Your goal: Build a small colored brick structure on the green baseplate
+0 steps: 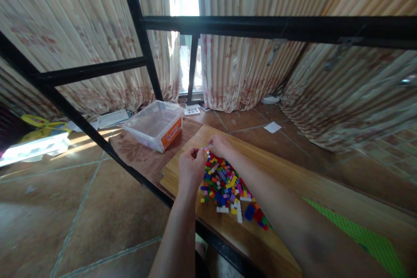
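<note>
My left hand (191,167) is closed in a pinch at the far end of a pile of colourful toy building bricks (223,182). Close beside it, my right hand (220,145) curls its fingers down, the tips almost meeting the left ones. Between the fingertips a small pale toy building brick (206,149) shows, partly hidden by the fingers. The loose bricks lie on a wooden board (254,150) beneath both forearms. Several long white bricks (239,211) and a dark blue one (249,212) lie at the pile's near edge.
A clear plastic box (143,132) with an orange label stands on a brown mat (130,156) beyond the board. Green studded baseplate (355,230) lies at the right. Black metal bars (260,26) cross ahead and at left. Patterned curtains (234,69) hang behind; a paper (272,127) lies on the floor.
</note>
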`<state>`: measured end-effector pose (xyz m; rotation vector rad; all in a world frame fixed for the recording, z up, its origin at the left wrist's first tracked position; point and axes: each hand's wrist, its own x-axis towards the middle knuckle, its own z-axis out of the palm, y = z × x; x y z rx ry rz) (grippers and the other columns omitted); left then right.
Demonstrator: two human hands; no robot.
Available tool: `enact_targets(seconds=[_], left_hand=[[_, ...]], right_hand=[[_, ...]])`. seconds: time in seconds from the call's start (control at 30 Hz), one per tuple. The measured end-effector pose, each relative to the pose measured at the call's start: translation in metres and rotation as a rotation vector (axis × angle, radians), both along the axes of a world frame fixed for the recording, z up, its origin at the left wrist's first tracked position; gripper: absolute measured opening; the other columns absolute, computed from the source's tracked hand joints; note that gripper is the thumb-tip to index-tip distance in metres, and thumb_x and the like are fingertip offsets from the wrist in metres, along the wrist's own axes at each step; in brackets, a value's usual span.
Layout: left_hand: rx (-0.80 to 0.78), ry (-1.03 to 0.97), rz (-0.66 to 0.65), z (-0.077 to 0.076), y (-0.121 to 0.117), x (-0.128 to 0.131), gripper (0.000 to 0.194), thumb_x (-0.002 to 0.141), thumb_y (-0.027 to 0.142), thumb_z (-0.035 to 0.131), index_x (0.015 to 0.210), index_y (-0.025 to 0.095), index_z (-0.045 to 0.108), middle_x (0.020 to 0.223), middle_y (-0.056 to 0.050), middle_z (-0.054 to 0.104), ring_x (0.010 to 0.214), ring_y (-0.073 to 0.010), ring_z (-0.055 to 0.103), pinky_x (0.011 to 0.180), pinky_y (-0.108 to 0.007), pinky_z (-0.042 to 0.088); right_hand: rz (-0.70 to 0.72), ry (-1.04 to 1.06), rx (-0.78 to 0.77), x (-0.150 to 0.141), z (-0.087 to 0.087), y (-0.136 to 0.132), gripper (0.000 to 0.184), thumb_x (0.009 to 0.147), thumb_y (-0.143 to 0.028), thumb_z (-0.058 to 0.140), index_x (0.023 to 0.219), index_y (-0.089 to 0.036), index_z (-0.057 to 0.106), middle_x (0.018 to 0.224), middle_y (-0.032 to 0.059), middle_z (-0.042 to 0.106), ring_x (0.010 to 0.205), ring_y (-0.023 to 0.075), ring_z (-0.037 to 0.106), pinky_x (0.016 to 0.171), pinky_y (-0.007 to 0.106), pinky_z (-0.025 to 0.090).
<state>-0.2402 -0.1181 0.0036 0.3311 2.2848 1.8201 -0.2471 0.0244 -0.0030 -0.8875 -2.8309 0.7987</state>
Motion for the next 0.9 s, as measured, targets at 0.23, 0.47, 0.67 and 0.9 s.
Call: enact_targets(seconds=[0.23, 0.47, 0.67, 0.9], left_hand=[[0.086, -0.140, -0.053, 0.004, -0.001, -0.001, 0.013, 0.074, 0.026, 0.065, 0.070, 0.014, 0.066, 0.052, 0.003, 0.058, 0.046, -0.0092, 0.047, 0.044, -0.020, 0.030], [0.382, -0.436, -0.475, 0.015, 0.010, 0.030, 0.037, 0.070, 0.034, 0.077, 0.101, 0.015, 0.072, 0.069, -0.001, 0.067, 0.059, -0.0089, 0.058, 0.054, -0.018, 0.043], [0.405, -0.529, -0.621, 0.017, 0.030, 0.063, 0.032, 0.067, 0.032, 0.080, 0.092, 0.014, 0.071, 0.068, -0.001, 0.068, 0.057, -0.0096, 0.060, 0.054, -0.019, 0.047], [0.319, -0.585, -0.652, 0.013, 0.044, 0.090, 0.032, 0.067, 0.039, 0.080, 0.074, 0.013, 0.063, 0.060, 0.000, 0.065, 0.052, -0.0081, 0.059, 0.052, -0.017, 0.048]], right_hand=[[-0.031, 0.156, -0.222, 0.021, 0.018, 0.003, 0.021, 0.075, -0.014, 0.068, 0.093, -0.018, 0.076, 0.088, 0.0059, 0.077, 0.082, 0.0185, 0.070, 0.073, 0.026, 0.052], [-0.128, 0.528, -0.911, 0.109, 0.041, -0.005, 0.022, 0.062, -0.014, 0.076, 0.084, -0.017, 0.072, 0.072, 0.0012, 0.073, 0.059, 0.0122, 0.063, 0.058, 0.025, 0.050], [-0.360, 0.722, -0.735, 0.176, 0.035, -0.016, 0.019, 0.069, -0.023, 0.073, 0.087, -0.019, 0.073, 0.083, 0.0034, 0.075, 0.072, 0.0154, 0.066, 0.068, 0.029, 0.052], [-0.432, 0.969, -0.788, 0.207, 0.007, -0.033, 0.023, 0.069, -0.037, 0.076, 0.087, -0.022, 0.076, 0.083, 0.0023, 0.075, 0.073, 0.0167, 0.066, 0.070, 0.030, 0.052]])
